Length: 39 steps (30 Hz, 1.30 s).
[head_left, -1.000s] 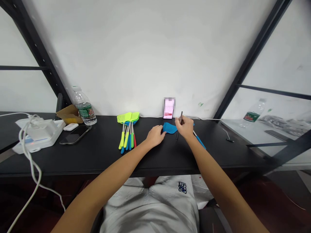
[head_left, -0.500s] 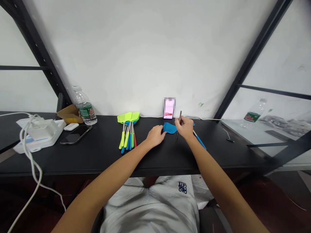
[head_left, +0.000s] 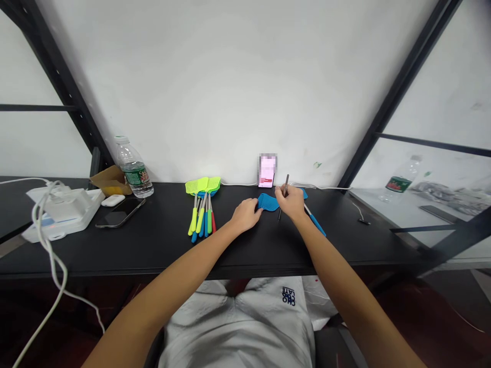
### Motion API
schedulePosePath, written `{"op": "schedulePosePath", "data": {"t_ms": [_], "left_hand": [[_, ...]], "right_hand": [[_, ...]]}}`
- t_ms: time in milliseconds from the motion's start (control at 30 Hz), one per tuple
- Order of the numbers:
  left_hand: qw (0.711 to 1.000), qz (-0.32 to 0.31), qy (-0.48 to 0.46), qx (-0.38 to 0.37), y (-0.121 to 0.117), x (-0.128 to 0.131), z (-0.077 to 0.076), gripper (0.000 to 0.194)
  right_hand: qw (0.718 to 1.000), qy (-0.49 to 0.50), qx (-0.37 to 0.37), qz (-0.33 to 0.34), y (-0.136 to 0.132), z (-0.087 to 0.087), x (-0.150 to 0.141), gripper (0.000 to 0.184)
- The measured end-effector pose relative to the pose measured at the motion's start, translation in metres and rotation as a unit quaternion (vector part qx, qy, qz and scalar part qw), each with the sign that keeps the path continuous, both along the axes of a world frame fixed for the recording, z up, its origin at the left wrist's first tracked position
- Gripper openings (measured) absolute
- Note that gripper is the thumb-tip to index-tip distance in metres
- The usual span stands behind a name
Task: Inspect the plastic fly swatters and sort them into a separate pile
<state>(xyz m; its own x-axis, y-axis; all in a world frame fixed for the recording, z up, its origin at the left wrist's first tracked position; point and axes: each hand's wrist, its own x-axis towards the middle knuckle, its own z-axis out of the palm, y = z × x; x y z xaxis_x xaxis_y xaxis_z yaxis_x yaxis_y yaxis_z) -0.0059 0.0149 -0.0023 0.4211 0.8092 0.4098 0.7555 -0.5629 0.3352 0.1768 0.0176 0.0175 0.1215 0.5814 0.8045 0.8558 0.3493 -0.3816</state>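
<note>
My left hand [head_left: 245, 214] rests on the black tabletop, thumb and fingers closed on the left edge of a blue mesh fly swatter head [head_left: 269, 202] lying flat. My right hand [head_left: 292, 201] grips a slim dark pen-like stick [head_left: 280, 213], nearly upright, just right of that head. Its lower end is close to the tabletop; contact cannot be made out. Beside and partly behind my right hand lies another blue fly swatter [head_left: 316, 223], with a metal shaft and blue handle. To the left, a bunch of fly swatters [head_left: 200, 217] shows yellow, blue, green and red handles.
A lit phone [head_left: 267, 172] leans on the wall behind my hands. At left are a water bottle [head_left: 135, 174], an open cardboard box [head_left: 109, 180], a white case [head_left: 112, 200], a dark phone [head_left: 120, 212] and a power strip [head_left: 63, 217] with cables. A short cable [head_left: 363, 222] lies right.
The stick in my right hand tilts slightly back and forth, and that hand shifts a little. My left hand keeps its place on the blue swatter head.
</note>
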Motion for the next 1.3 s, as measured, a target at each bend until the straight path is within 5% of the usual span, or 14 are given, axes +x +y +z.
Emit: {"op": "schedulePosePath", "data": {"t_ms": [1300], "left_hand": [[1.000, 0.000, 0.009, 0.004, -0.0014, 0.0004, 0.0014, 0.016]], "right_hand": [[1.000, -0.002, -0.004, 0.025, -0.0005, 0.0007, 0.0034, 0.026]]}}
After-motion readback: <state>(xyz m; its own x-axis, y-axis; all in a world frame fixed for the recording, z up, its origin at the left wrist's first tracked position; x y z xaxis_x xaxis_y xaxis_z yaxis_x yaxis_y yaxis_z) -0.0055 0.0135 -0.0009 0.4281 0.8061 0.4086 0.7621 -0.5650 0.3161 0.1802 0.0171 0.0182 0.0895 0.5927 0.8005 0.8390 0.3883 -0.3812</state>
